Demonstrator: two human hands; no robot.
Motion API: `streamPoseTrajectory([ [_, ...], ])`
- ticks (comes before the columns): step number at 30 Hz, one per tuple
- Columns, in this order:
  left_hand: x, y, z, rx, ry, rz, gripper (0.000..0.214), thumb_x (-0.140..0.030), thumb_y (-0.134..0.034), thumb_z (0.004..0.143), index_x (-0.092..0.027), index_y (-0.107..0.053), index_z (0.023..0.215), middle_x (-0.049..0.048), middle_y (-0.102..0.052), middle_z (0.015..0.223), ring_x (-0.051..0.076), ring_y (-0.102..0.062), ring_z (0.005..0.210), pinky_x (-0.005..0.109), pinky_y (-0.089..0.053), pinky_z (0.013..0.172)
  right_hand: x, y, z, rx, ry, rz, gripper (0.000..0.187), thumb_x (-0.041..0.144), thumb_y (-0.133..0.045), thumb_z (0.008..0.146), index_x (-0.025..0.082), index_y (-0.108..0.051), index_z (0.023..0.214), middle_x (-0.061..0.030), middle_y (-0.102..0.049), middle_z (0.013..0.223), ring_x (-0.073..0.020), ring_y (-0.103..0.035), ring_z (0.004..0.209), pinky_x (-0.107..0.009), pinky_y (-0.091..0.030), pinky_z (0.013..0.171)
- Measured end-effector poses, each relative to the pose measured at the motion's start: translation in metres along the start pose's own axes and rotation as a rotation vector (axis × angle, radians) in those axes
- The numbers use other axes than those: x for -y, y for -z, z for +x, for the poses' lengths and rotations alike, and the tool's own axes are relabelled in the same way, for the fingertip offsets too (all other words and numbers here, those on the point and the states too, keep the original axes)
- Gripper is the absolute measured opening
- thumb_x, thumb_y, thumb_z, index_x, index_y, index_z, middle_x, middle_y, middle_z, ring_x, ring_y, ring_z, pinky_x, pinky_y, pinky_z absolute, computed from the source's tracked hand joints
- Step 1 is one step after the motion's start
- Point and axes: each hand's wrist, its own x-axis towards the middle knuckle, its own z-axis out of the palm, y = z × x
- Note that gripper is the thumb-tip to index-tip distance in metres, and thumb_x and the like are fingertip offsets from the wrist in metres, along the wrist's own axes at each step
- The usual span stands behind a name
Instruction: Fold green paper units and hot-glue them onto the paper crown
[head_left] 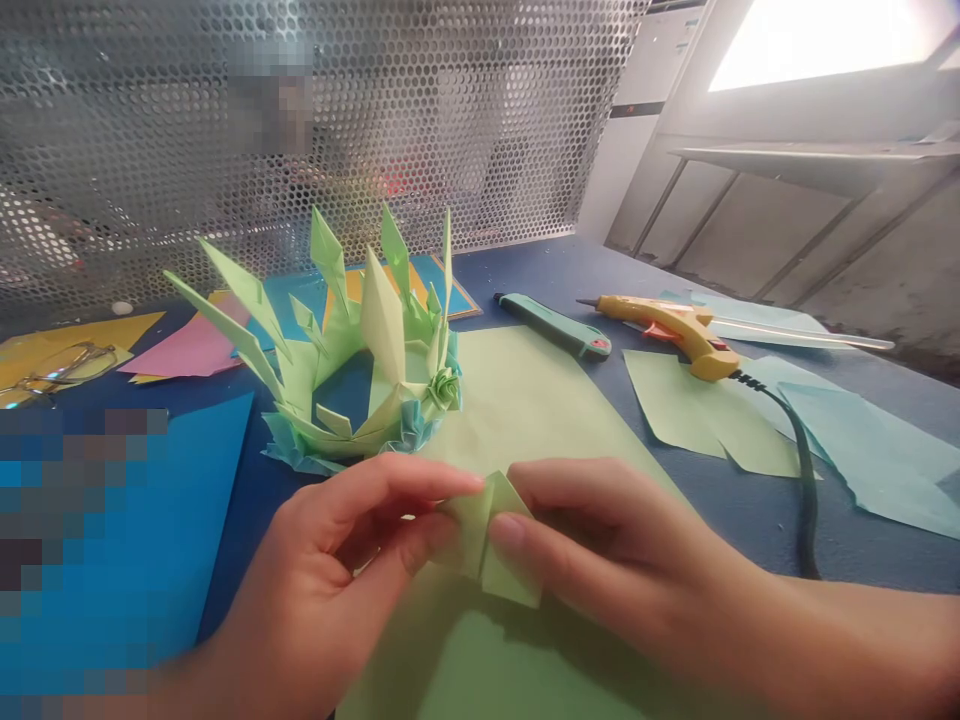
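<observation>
A small piece of folded light green paper point(512, 580) is pinched between both hands, above a large light green sheet point(540, 400). My left hand point(337, 560) grips its left side between thumb and forefinger. On the opposite side, my right hand point(600, 540) presses the paper with its thumb in front. A seam runs down the middle of the folded piece, and its top comes to a point. Just behind the hands stands a green paper crown point(300, 400) with tall folded spikes, a rolled green paper rose point(444, 388) and crumpled blue-green paper around its base.
A yellow glue gun point(675, 325) lies at the right with its black cord point(806, 490) trailing forward. Near it are a green utility knife point(555, 325) and pale paper scraps point(877, 440). Blue card point(202, 500) and glasses point(67, 370) lie left. A perforated metal panel point(487, 130) stands behind.
</observation>
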Motion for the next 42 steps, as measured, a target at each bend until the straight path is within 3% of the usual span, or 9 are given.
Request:
streamPoseTrajectory([
  [7, 0.008, 0.013, 0.007, 0.163, -0.106, 0.037, 0.038, -0.008, -0.071, 0.088, -0.045, -0.078, 0.094, -0.0179, -0.080, 0.086, 0.003, -0.075, 0.075, 0.002, -0.054, 0.069, 0.000, -0.001, 0.001, -0.005, -0.007, 0.001, 0.057, 0.067, -0.049, 0.097, 0.021, -0.038, 0.065, 0.0067, -0.027, 0.062, -0.0092, -0.029, 0.056, -0.024, -0.023, 0.046],
  [10, 0.010, 0.016, 0.007, 0.187, -0.087, 0.031, 0.037, -0.009, -0.070, 0.090, -0.045, -0.079, 0.094, -0.0176, -0.080, 0.084, 0.003, -0.075, 0.075, 0.001, -0.054, 0.070, 0.000, -0.001, 0.002, 0.006, -0.013, -0.027, 0.060, 0.074, -0.046, 0.095, 0.020, -0.045, 0.067, 0.0054, -0.033, 0.063, -0.0100, -0.034, 0.057, -0.025, -0.025, 0.047],
  [17, 0.006, 0.009, 0.008, 0.140, -0.028, -0.024, 0.029, -0.014, -0.074, 0.086, -0.041, -0.081, 0.086, -0.0156, -0.080, 0.078, 0.004, -0.074, 0.070, 0.001, -0.054, 0.067, 0.002, 0.001, 0.001, 0.014, -0.019, -0.030, 0.068, 0.079, -0.042, 0.093, 0.016, -0.058, 0.071, 0.0025, -0.043, 0.061, -0.0116, -0.044, 0.055, -0.024, -0.034, 0.046],
  [21, 0.008, 0.010, 0.008, 0.139, 0.025, -0.047, 0.024, -0.018, -0.076, 0.086, -0.042, -0.081, 0.087, -0.0142, -0.080, 0.077, 0.005, -0.074, 0.070, 0.002, -0.054, 0.064, 0.002, 0.002, 0.000, -0.001, 0.015, -0.056, 0.064, 0.073, -0.043, 0.097, 0.017, -0.054, 0.068, 0.0027, -0.044, 0.062, -0.0112, -0.045, 0.057, -0.023, -0.037, 0.048],
  [27, 0.005, 0.007, 0.007, 0.113, 0.177, -0.084, 0.025, -0.022, -0.091, 0.068, -0.039, -0.082, 0.084, -0.0123, -0.079, 0.075, 0.008, -0.072, 0.067, 0.008, -0.057, 0.062, 0.001, 0.000, 0.001, -0.040, 0.105, -0.108, 0.063, 0.071, -0.040, 0.099, 0.019, -0.046, 0.064, 0.0045, -0.041, 0.060, -0.0098, -0.040, 0.056, -0.023, -0.036, 0.049],
  [29, 0.005, 0.006, 0.006, 0.093, 0.150, -0.054, 0.028, -0.020, -0.090, 0.067, -0.040, -0.081, 0.084, -0.0135, -0.079, 0.078, 0.008, -0.072, 0.069, 0.008, -0.057, 0.063, 0.000, 0.000, 0.000, -0.048, 0.108, -0.115, 0.063, 0.071, -0.041, 0.099, 0.019, -0.044, 0.063, 0.0048, -0.040, 0.060, -0.0095, -0.039, 0.056, -0.022, -0.035, 0.049],
  [32, 0.008, 0.009, 0.005, 0.093, -0.004, 0.064, 0.032, -0.016, -0.086, 0.071, -0.043, -0.079, 0.088, -0.0148, -0.078, 0.085, 0.008, -0.072, 0.077, 0.009, -0.056, 0.070, -0.002, 0.000, -0.001, -0.050, 0.110, -0.115, 0.060, 0.066, -0.044, 0.101, 0.019, -0.042, 0.063, 0.0050, -0.041, 0.060, -0.0093, -0.038, 0.056, -0.022, -0.034, 0.049],
  [36, 0.012, 0.014, 0.006, 0.077, -0.199, 0.214, 0.034, -0.015, -0.080, 0.076, -0.044, -0.076, 0.093, -0.0137, -0.074, 0.094, 0.009, -0.068, 0.090, 0.010, -0.054, 0.079, -0.001, 0.000, 0.000, -0.071, 0.114, -0.124, 0.049, 0.047, -0.048, 0.104, 0.020, -0.041, 0.064, 0.0054, -0.040, 0.060, -0.0091, -0.037, 0.056, -0.021, -0.033, 0.048],
  [42, 0.012, 0.013, 0.006, 0.060, -0.201, 0.195, 0.037, -0.014, -0.072, 0.086, -0.048, -0.077, 0.099, -0.0176, -0.077, 0.092, 0.004, -0.072, 0.080, 0.004, -0.055, 0.074, 0.004, -0.002, 0.001, -0.119, 0.064, -0.149, 0.040, 0.036, -0.045, 0.101, 0.021, -0.041, 0.065, 0.0054, -0.037, 0.058, -0.0098, -0.037, 0.054, -0.023, -0.032, 0.047],
])
